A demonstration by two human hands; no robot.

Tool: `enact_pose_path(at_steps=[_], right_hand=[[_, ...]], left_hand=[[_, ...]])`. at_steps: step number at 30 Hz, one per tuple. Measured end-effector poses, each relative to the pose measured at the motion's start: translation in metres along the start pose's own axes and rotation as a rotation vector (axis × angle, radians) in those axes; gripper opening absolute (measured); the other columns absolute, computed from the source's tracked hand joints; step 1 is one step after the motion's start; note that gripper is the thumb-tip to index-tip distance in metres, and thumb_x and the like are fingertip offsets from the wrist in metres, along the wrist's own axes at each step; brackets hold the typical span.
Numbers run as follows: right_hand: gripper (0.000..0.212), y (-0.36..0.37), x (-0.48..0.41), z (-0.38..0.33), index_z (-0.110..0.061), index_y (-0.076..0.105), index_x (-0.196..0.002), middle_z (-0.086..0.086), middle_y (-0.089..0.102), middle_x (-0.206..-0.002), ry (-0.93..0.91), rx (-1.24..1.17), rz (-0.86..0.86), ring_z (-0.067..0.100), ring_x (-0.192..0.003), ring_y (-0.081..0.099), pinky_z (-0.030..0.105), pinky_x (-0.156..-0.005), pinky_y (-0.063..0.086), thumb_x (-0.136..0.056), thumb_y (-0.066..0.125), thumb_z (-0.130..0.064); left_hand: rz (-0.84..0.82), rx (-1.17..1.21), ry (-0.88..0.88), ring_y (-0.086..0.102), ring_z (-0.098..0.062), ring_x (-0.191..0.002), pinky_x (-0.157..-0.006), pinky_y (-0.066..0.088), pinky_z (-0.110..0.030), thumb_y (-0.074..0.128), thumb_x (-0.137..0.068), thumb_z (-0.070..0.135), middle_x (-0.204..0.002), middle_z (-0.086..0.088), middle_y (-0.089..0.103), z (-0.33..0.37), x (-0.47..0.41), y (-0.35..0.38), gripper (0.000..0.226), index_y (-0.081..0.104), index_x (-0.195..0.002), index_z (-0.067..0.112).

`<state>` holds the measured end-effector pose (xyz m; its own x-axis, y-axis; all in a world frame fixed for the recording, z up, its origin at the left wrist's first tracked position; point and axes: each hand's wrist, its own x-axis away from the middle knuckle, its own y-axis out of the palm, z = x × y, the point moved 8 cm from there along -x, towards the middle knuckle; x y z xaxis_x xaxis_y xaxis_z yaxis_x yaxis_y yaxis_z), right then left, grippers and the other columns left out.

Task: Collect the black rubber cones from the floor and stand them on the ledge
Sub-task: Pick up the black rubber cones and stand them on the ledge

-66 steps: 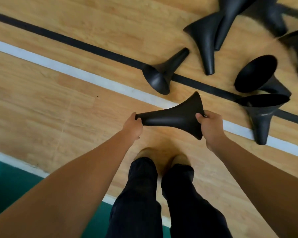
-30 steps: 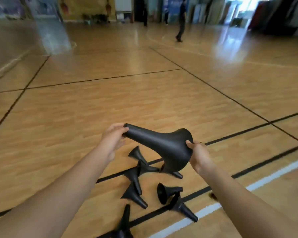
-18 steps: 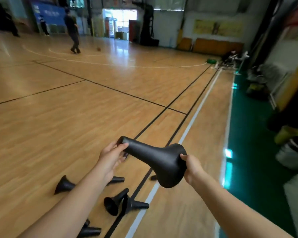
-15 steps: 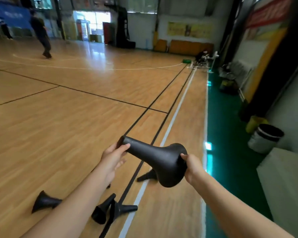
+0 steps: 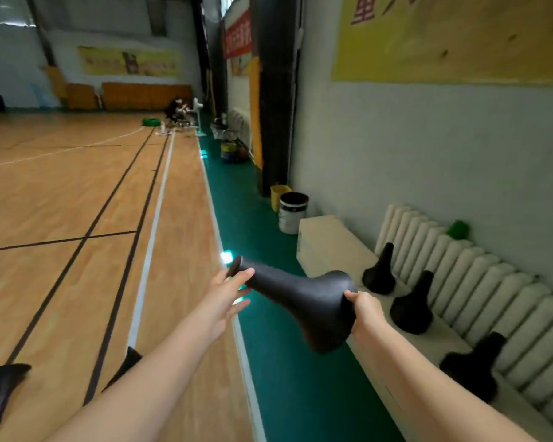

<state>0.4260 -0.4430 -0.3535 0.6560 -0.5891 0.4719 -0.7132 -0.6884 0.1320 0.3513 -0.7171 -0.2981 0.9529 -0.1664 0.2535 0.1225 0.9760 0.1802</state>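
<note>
Item: held cone [image 5: 300, 298]. Your right hand [image 5: 364, 311] grips its wide rim. Your left hand [image 5: 227, 291] touches the narrow tip, fingers nearly straight. Long axis near level, tip pointing left and away, above the green floor strip [image 5: 284, 378]. Ledge [image 5: 329, 247] just right: three standing cones [image 5: 412, 307] along the radiator [image 5: 476, 282] (front edge and far end bare). Two floor cones [image 5: 0, 384] lie at far left.

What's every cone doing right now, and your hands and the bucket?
held cone: off the floor, sideways between both grips
left grip: touches its narrow end, fingers straight
right grip: pinches its wide rim
ledge cones: three, upright on the ledge
floor cone: tipped over
bucket: upright, open top
</note>
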Motion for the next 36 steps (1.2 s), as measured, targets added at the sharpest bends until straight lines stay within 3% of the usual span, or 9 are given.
enact_pose_path(at_steps=[3, 5, 8, 11, 15, 22, 27, 33, 36], right_hand=[[0.029, -0.102, -0.016, -0.018, 0.007, 0.057, -0.115, 0.029, 0.057, -0.125, -0.015, -0.030, 0.100, 0.045, -0.115, 0.055, 0.049, -0.089, 0.047, -0.090, 0.055, -0.007], [0.038, -0.172, -0.023, -0.024, 0.005, 0.052, -0.122, 0.026, 0.057, -0.125, 0.019, -0.127, 0.218, 0.042, -0.116, 0.053, 0.045, -0.091, 0.043, -0.090, 0.058, -0.015], [0.049, -0.250, -0.026, -0.030, 0.000, 0.048, -0.126, 0.019, 0.059, -0.107, 0.058, -0.237, 0.315, 0.035, -0.101, 0.053, 0.045, -0.092, 0.039, -0.087, 0.064, -0.025], [0.044, -0.315, -0.032, -0.028, -0.005, 0.051, -0.121, 0.015, 0.059, -0.100, 0.072, -0.315, 0.391, 0.031, -0.085, 0.054, 0.047, -0.087, 0.043, -0.085, 0.065, -0.026], [0.033, -0.373, -0.035, -0.022, -0.005, 0.053, -0.117, 0.016, 0.061, -0.104, 0.089, -0.370, 0.486, 0.031, -0.093, 0.056, 0.045, -0.086, 0.045, -0.089, 0.060, -0.020], [0.015, -0.424, -0.061, -0.011, -0.006, 0.056, -0.104, 0.017, 0.062, -0.101, 0.141, -0.407, 0.597, 0.033, -0.097, 0.058, 0.048, -0.095, 0.047, -0.090, 0.059, -0.011], [0.004, -0.427, -0.103, -0.019, -0.009, 0.056, -0.094, 0.016, 0.063, -0.099, 0.156, -0.439, 0.598, 0.030, -0.092, 0.060, 0.046, -0.089, 0.050, -0.090, 0.058, -0.008], [0.010, -0.433, -0.141, -0.032, -0.007, 0.061, -0.101, 0.015, 0.067, -0.099, 0.106, -0.361, 0.637, 0.029, -0.091, 0.064, 0.035, -0.065, 0.053, -0.094, 0.053, -0.006], [0.015, -0.439, -0.149, -0.029, -0.004, 0.066, -0.104, 0.017, 0.070, -0.101, 0.126, -0.292, 0.608, 0.030, -0.095, 0.066, 0.033, -0.069, 0.054, -0.091, 0.059, -0.007]], left_hand=[[-0.125, -0.043, -0.033, 0.065, -0.013, -0.094, -0.072, 0.051, -0.028, 0.062, -0.091, 0.034, -0.123, 0.000, 0.062, -0.029, 0.003, 0.104, 0.037, 0.054, -0.125, 0.020], [-0.196, -0.075, -0.055, 0.065, -0.012, -0.092, -0.070, 0.053, -0.027, 0.060, -0.091, 0.041, -0.120, 0.003, 0.062, -0.046, 0.008, 0.171, 0.042, 0.053, -0.126, 0.020], [-0.301, -0.116, -0.095, 0.065, -0.014, -0.096, -0.077, 0.055, -0.029, 0.059, -0.090, 0.047, -0.128, 0.004, 0.056, -0.070, 0.012, 0.251, 0.053, 0.050, -0.133, 0.019], [-0.406, -0.166, -0.140, 0.066, -0.015, -0.098, -0.083, 0.055, -0.032, 0.059, -0.089, 0.049, -0.131, -0.002, 0.058, -0.093, 0.017, 0.319, 0.056, 0.049, -0.134, 0.018], [-0.546, -0.225, -0.210, 0.065, -0.016, -0.101, -0.073, 0.053, -0.028, 0.059, -0.088, 0.051, -0.131, -0.004, 0.058, -0.118, 0.019, 0.387, 0.060, 0.046, -0.138, 0.020], [-0.707, -0.283, -0.250, 0.064, -0.020, -0.107, -0.094, 0.050, -0.038, 0.064, -0.088, 0.039, -0.125, -0.007, 0.059, -0.156, -0.007, 0.467, 0.055, 0.046, -0.137, 0.022], [-0.778, -0.326, -0.241, 0.065, -0.020, -0.101, -0.076, 0.056, -0.030, 0.066, -0.087, 0.035, -0.121, -0.007, 0.061, -0.147, -0.055, 0.512, 0.051, 0.049, -0.134, 0.023], [-0.879, -0.404, -0.210, 0.065, -0.018, -0.099, -0.093, 0.052, -0.037, 0.072, -0.081, 0.036, -0.130, -0.005, 0.057, -0.129, -0.119, 0.574, 0.063, 0.047, -0.137, 0.022], [-0.910, -0.423, -0.217, 0.065, -0.017, -0.098, -0.084, 0.056, -0.033, 0.074, -0.081, 0.034, -0.128, -0.004, 0.057, -0.131, -0.126, 0.604, 0.060, 0.049, -0.134, 0.024]])
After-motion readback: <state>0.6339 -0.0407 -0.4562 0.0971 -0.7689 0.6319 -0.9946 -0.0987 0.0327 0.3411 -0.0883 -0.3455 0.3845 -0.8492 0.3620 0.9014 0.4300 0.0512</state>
